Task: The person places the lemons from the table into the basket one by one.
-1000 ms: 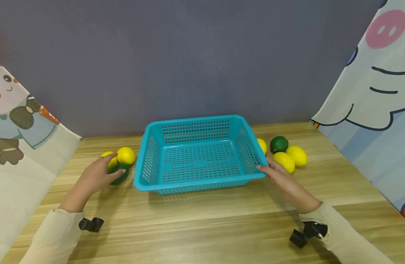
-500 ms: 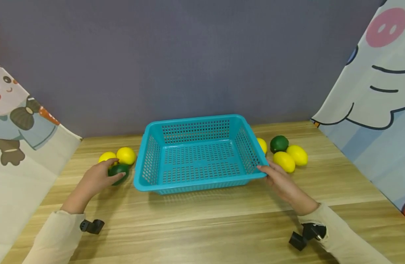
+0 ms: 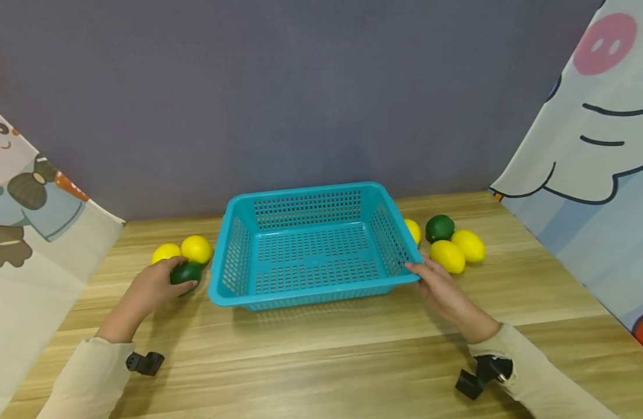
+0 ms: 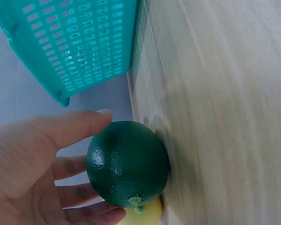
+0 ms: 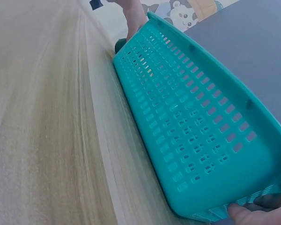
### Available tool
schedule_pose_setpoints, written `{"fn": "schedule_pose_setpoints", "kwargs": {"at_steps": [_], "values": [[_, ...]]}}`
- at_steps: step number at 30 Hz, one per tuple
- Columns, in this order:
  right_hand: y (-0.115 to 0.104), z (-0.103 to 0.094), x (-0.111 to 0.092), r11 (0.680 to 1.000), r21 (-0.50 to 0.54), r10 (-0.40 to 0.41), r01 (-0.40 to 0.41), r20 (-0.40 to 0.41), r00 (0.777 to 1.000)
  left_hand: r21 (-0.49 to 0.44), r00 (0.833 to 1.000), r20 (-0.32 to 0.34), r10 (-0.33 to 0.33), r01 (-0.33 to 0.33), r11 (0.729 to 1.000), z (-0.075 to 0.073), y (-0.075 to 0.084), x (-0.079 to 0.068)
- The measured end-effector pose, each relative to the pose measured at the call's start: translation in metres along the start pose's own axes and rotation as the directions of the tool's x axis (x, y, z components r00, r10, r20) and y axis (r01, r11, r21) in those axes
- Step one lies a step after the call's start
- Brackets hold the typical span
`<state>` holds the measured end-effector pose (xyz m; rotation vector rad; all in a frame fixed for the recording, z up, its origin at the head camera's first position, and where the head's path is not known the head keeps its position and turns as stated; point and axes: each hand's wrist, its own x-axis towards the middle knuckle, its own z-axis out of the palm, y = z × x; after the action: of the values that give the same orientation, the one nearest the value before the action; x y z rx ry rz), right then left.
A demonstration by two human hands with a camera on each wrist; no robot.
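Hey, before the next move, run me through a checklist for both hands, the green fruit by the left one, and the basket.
1. Left hand fingers around the dark green, round, glossy fruit: ok.
2. Firm hold on that fruit: cannot tell; the left wrist view shows a gap at the palm.
3. Nearest smooth yellow oval fruit free of those fingers: cannot tell.
4. Right hand gripping the turquoise rectangular plastic basket by its near corner: ok.
5. Basket opening facing up: ok.
6. Green fruit inside basket: not ok, it's outside.
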<state>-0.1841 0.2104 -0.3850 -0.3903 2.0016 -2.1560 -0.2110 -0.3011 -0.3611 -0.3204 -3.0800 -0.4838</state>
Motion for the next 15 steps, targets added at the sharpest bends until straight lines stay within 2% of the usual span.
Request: {"fn": "schedule_pose_setpoints", "kwargs": {"at_steps": [8, 15], "values": [[0.0003, 0.0018, -0.0019, 1.0, 0.015, 0.007, -0.006, -0.014, 1.0, -0.017, 0.999, 0.03, -0.028, 0.028, 0.999, 0.0021, 0.0004, 0.0], [0.0032, 0.0011, -0.0011, 0.999, 0.017, -0.039, 0.039, 0.005, 0.999, -0.012, 1.0, 0.021, -0.018, 0.018, 1.0, 0.0018, -0.003, 0.0005]]}}
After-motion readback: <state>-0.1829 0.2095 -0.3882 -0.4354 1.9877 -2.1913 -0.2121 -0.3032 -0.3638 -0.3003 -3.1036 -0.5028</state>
